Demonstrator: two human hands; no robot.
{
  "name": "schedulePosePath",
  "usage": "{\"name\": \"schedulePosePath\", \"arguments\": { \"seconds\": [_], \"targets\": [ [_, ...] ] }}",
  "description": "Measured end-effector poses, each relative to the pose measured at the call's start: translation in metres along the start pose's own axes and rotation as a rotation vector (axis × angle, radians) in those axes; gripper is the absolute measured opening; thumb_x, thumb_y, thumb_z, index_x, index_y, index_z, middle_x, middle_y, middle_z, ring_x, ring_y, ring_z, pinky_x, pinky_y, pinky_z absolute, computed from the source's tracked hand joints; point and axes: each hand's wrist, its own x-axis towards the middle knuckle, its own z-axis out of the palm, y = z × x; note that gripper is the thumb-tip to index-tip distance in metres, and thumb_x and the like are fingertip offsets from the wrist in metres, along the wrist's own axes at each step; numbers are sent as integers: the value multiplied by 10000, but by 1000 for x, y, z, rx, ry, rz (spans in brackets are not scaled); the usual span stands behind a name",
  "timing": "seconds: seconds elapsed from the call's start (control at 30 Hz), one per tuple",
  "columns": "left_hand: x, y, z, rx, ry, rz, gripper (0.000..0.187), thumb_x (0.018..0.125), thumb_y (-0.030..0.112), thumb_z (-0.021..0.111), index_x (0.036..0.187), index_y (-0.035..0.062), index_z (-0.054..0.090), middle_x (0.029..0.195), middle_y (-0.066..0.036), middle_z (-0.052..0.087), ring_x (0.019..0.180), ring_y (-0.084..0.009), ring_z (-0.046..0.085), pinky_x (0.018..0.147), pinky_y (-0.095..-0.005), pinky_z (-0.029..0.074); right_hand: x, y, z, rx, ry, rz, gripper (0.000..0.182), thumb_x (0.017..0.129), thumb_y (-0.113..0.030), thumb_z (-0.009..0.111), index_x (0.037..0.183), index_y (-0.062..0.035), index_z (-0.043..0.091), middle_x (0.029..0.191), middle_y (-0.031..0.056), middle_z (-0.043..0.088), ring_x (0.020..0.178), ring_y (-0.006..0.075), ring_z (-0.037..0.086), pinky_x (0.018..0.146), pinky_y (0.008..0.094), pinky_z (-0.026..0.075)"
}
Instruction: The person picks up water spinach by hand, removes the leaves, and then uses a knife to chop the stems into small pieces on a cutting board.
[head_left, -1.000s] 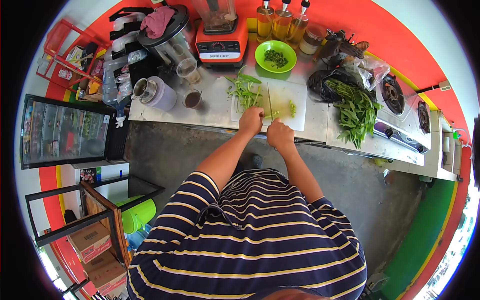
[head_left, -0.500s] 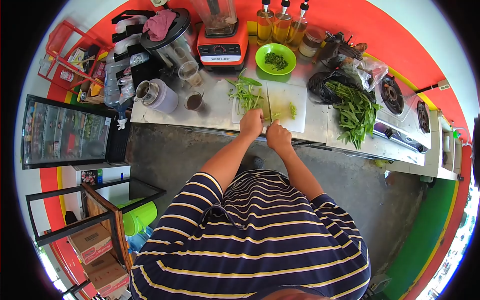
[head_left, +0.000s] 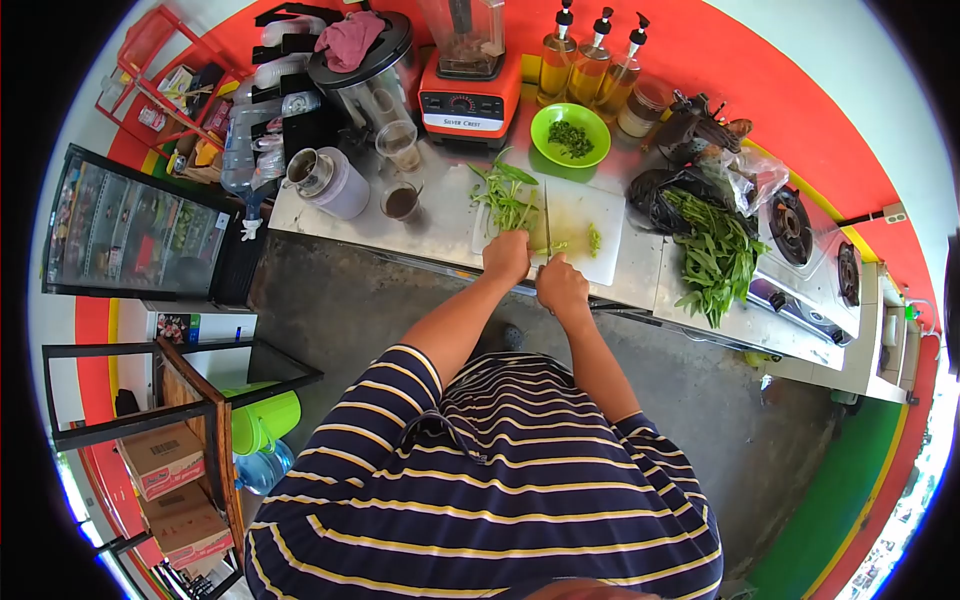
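Observation:
My left hand (head_left: 508, 257) is closed around the lower end of a bunch of leafy green stems (head_left: 506, 200), which spread over the left part of a white cutting board (head_left: 600, 205). Close beside it, my right hand (head_left: 563, 285) grips a knife (head_left: 547, 215) whose blade points away from me across the board. Short cut green pieces (head_left: 595, 240) lie to the right of the blade, with a few more near its base. Behind the board, a bright green bowl (head_left: 541, 140) holds chopped greens.
A red blender (head_left: 468, 100), pump bottles (head_left: 590, 75) and a jar (head_left: 642, 108) stand along the wall. Leafy greens (head_left: 718, 250) spill from a black bag (head_left: 655, 195) beside the gas stove (head_left: 800, 225). Left of the board are a dark-filled cup (head_left: 402, 203) and a flask (head_left: 340, 190).
The camera view has shifted and turned slightly, so the counter sits a little lower and further right. Both hands keep their grips at the board's near edge.

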Motion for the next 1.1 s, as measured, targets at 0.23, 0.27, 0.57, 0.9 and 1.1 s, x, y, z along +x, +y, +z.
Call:
{"name": "schedulePosePath", "arguments": {
  "seconds": [0.23,0.27,0.57,0.9,1.1],
  "targets": [
    [-1,-3,-1,-134,-70,-37,119,827,160,768,880,69,714,910,-125,735,908,-336,704,770,-458,542,-4,-5,0,17,-36,20,409,1002,-346,538,1141,37,496,1048,287,703,998,453,696,881,527,540],
    [2,-3,-2,-163,-93,-54,114,828,158,767,884,74,714,938,-120,738,933,-331,703,786,-460,542,-5,-5,-4,15,-38,16,409,1002,-346,538,1141,37,496,1048,287,703,998,453,696,881,527,540],
    [14,0,-10,-118,-213,-129,160,827,165,801,916,52,732,916,-134,749,887,-287,720,785,-419,546,-10,-6,3,17,-4,0,363,999,-322,543,1114,20,505,976,231,732,923,414,727,829,482,573],
    [25,-3,-5,-38,-214,-124,205,794,221,828,894,66,739,938,-138,752,918,-310,721,807,-427,557,-5,-4,-10,45,-22,3,400,989,-325,524,1153,39,509,1055,298,703,1019,459,690,903,520,536],
    [24,-7,1,-24,-155,-93,203,786,233,824,873,72,737,937,-142,751,933,-320,720,810,-439,562,-20,-6,-3,12,-8,-20,381,984,-305,508,1126,47,540,1058,301,702,1008,456,696,883,511,552]
  ]
}}
